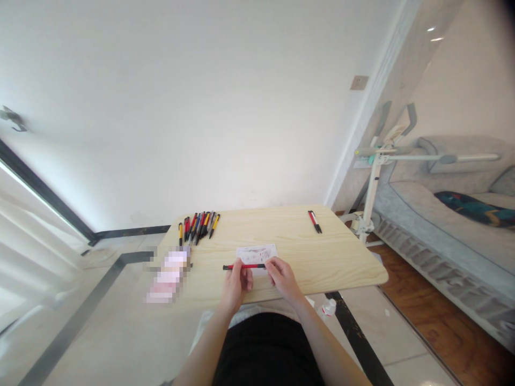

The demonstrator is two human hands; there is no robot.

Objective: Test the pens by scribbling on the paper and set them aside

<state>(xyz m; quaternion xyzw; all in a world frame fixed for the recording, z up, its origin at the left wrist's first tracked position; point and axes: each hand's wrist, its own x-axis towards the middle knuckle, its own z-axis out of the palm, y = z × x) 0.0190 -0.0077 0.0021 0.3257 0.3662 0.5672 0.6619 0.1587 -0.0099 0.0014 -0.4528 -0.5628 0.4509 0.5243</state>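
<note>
Left hand (237,282) and right hand (282,275) are clamped on red pen (253,266), held over paper (257,252); other pens (198,227) are bunched far left.

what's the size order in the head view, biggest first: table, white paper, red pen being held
Largest to smallest:
1. Table, by far
2. White paper, partly covered
3. Held red pen, a thin strip

A plain black garment (267,348) with a smooth surface is worn over the body. The left forearm (211,335) and right forearm (324,340) are uncovered; the left hand (238,281) and right hand (282,274) are bare.
</note>
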